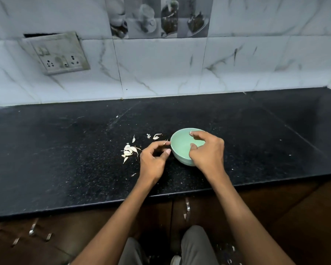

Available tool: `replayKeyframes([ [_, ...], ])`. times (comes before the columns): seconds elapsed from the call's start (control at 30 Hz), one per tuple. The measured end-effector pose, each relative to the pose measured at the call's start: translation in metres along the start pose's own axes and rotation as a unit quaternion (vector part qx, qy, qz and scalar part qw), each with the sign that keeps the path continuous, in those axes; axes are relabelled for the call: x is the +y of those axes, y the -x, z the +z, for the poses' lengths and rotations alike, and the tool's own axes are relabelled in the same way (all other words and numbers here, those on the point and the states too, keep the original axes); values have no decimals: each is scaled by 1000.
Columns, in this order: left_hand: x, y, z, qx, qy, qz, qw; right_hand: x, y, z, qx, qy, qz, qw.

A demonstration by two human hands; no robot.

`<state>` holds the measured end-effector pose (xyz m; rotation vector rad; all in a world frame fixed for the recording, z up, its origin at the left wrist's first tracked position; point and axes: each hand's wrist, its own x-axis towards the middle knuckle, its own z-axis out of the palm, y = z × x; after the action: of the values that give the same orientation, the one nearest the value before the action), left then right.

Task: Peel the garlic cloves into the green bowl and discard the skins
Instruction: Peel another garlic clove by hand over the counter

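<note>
— Where is your green bowl (182,148) sitting?

— It is standing upright on the black counter (65,159), near the front edge. You are looking into its pale green inside, and part of it is lying hidden under your hand, so its contents are not showing.

— And the skins?

— A heap of pale garlic skins (130,150) is lying on the counter to the left of the bowl. A few loose scraps (156,136) are lying nearer the bowl's back-left rim, and one sliver (133,174) is sitting apart, toward the counter's front edge.
</note>
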<state>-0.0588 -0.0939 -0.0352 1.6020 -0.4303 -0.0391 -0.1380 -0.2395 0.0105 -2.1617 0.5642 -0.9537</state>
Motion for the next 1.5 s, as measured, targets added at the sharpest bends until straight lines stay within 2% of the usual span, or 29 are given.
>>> replayKeyframes([
  [0.1, -4, 2, -3, 8, 23, -23, 999, -2, 5, 4, 23, -13, -7, 1000],
  [0.17, -3, 3, -7, 28, 54, -35, 998, -9, 17, 16, 38, 20, -87, 995],
  [0.23, 3, 7, -10, 53, 120, -83, 988, -19, 33, 33, 4, 45, -168, 985],
  [0.3, 18, 13, -12, 61, 207, -168, 962, -29, 48, 52, -74, 72, -212, 972],
  [0.37, 35, 12, -22, 29, 310, -262, 913, -38, 58, 69, -138, 133, -223, 956],
  [0.43, 44, 5, -44, -18, 369, -329, 869, -44, 63, 83, -171, 188, -225, 941],
  [0.5, 50, -2, -70, -56, 356, -349, 865, -47, 62, 93, -203, 214, -212, 932],
  [0.6, 49, -12, -94, -76, 277, -351, 891, -47, 47, 99, -231, 233, -161, 931],
  [0.7, 45, -18, -104, -92, 215, -353, 906, -61, 44, 105, -186, 205, -151, 949],
  [0.8, 54, -17, -103, -103, 270, -338, 896, -77, 56, 112, -195, 170, -225, 939],
  [0.87, 58, -18, -105, -93, 312, -314, 892, -74, 57, 116, -217, 187, -205, 936],
  [1.0, 38, -20, -120, -22, 282, -240, 928, -59, 42, 119, -244, 192, -129, 942],
  [1.1, 20, -15, -122, 65, 185, -201, 960, -54, 40, 120, -228, 161, -97, 955],
  [1.23, -12, -5, -126, 157, 82, -156, 972, -55, 49, 131, -206, 122, -89, 967],
  [1.3, -22, -1, -129, 170, 47, -143, 974, -55, 54, 138, -196, 107, -91, 970],
  [1.43, -25, 0, -128, 148, -36, -106, 983, -53, 52, 149, -158, 94, -80, 980],
  [1.5, -26, -3, -128, 143, -60, -95, 983, -52, 45, 153, -175, 117, -75, 975],
])
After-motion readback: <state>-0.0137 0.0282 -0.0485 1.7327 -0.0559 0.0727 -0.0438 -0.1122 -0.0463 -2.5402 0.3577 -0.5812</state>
